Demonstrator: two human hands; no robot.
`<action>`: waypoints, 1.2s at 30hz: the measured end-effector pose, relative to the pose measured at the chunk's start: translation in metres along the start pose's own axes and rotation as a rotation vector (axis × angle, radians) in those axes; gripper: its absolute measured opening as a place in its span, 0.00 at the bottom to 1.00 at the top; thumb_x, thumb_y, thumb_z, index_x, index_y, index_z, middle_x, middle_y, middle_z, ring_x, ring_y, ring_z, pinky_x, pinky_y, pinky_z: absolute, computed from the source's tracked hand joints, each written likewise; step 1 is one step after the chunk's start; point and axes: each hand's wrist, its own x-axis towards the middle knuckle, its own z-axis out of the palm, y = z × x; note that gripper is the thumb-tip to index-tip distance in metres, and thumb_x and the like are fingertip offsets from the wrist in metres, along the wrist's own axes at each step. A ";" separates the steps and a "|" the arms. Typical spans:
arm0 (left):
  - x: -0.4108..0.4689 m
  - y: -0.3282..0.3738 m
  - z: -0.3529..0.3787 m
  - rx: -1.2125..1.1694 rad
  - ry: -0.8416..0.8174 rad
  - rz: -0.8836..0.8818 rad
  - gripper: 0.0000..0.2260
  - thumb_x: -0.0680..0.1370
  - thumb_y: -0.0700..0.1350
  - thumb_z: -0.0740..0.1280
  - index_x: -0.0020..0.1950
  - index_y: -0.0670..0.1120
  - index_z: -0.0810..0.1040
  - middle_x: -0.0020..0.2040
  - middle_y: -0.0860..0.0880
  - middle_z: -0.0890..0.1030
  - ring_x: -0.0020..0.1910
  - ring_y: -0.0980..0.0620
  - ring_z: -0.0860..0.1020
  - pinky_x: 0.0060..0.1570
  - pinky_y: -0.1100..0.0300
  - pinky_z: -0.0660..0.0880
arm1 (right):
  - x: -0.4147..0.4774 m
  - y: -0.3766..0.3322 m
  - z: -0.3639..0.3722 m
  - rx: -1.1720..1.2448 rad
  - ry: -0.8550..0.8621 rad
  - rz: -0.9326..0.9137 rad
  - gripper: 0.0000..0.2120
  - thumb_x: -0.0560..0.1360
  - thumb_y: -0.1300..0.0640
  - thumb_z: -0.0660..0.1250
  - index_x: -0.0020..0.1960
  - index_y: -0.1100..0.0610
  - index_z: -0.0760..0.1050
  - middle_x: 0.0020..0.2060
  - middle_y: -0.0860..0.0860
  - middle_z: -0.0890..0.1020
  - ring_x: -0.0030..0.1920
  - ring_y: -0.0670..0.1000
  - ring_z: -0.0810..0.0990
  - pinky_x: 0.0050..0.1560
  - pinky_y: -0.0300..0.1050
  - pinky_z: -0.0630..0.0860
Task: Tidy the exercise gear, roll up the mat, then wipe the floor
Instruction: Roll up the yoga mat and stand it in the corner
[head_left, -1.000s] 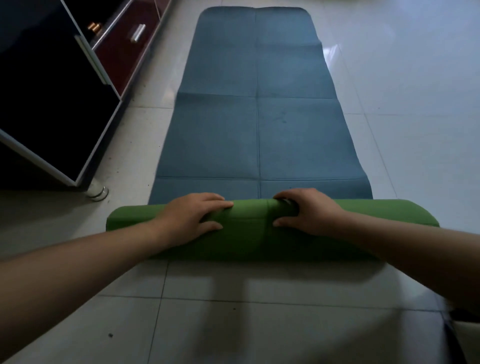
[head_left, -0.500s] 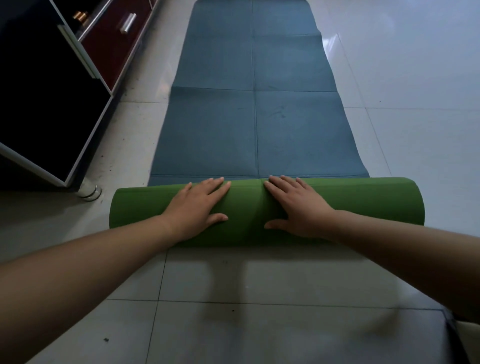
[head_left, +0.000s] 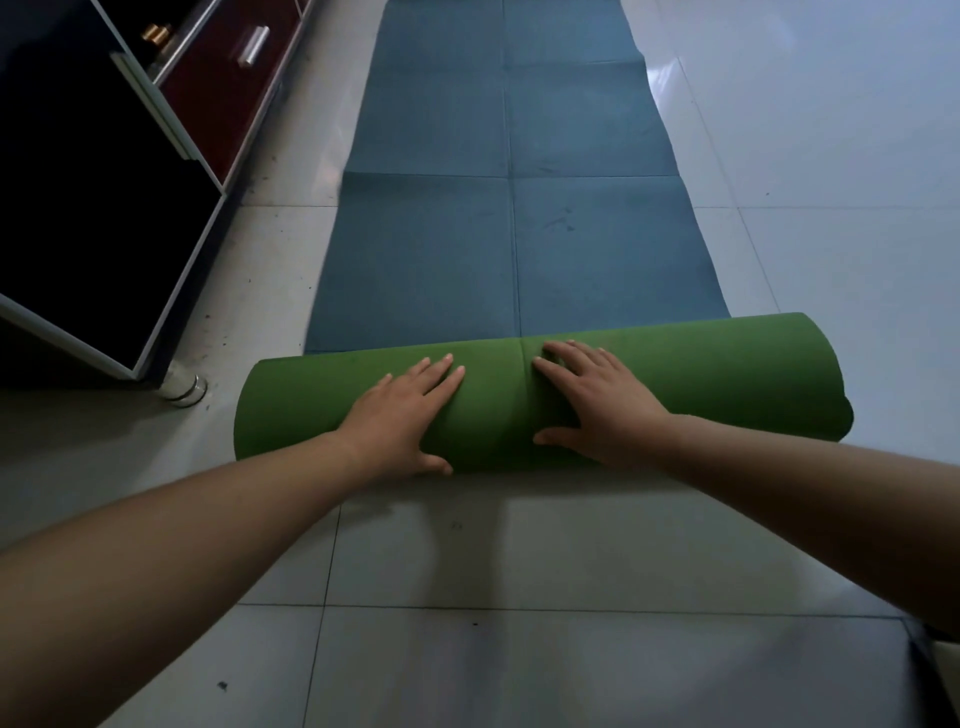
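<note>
An exercise mat lies lengthwise on the pale tiled floor, blue on its flat upper face (head_left: 509, 208) and green on the outside of its rolled part (head_left: 701, 374). The green roll lies across the near end of the mat. My left hand (head_left: 402, 418) rests flat on the roll left of centre, fingers together and pointing forward, thumb low on the near side. My right hand (head_left: 597, 402) presses flat on the roll right of centre, fingers spread a little. Neither hand closes around the roll. The mat's far end runs past the top edge of the view.
A dark cabinet (head_left: 93, 208) with pale edging stands at the left, close to the mat, on a metal foot (head_left: 182, 387) near the roll's left end. A dark red drawer front with a silver handle (head_left: 253, 45) lies behind it. Bare tiles (head_left: 831, 182) spread to the right and in front.
The roll has moved forward over the blue mat and grown thicker. My fingers went from curled over the roll's top to flat on it, and the roll now slants, right end farther away.
</note>
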 end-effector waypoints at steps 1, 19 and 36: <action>0.000 -0.001 0.001 0.006 0.000 0.001 0.52 0.66 0.62 0.72 0.77 0.52 0.41 0.78 0.53 0.41 0.76 0.51 0.45 0.73 0.49 0.52 | -0.001 0.001 0.001 -0.019 -0.012 0.001 0.45 0.69 0.33 0.64 0.76 0.53 0.49 0.76 0.52 0.51 0.76 0.54 0.48 0.74 0.51 0.45; -0.008 0.007 -0.005 0.069 0.008 0.069 0.38 0.70 0.54 0.70 0.76 0.52 0.55 0.74 0.55 0.63 0.69 0.51 0.66 0.59 0.58 0.69 | -0.008 -0.005 0.006 -0.197 -0.111 -0.067 0.38 0.67 0.38 0.69 0.71 0.52 0.60 0.67 0.50 0.67 0.66 0.54 0.67 0.63 0.54 0.66; -0.084 0.021 -0.024 0.083 -0.063 0.126 0.35 0.69 0.57 0.68 0.74 0.59 0.58 0.71 0.59 0.66 0.68 0.54 0.68 0.58 0.61 0.69 | -0.067 -0.037 -0.008 -0.016 -0.117 -0.133 0.33 0.67 0.39 0.69 0.68 0.48 0.66 0.63 0.47 0.74 0.62 0.52 0.72 0.58 0.49 0.71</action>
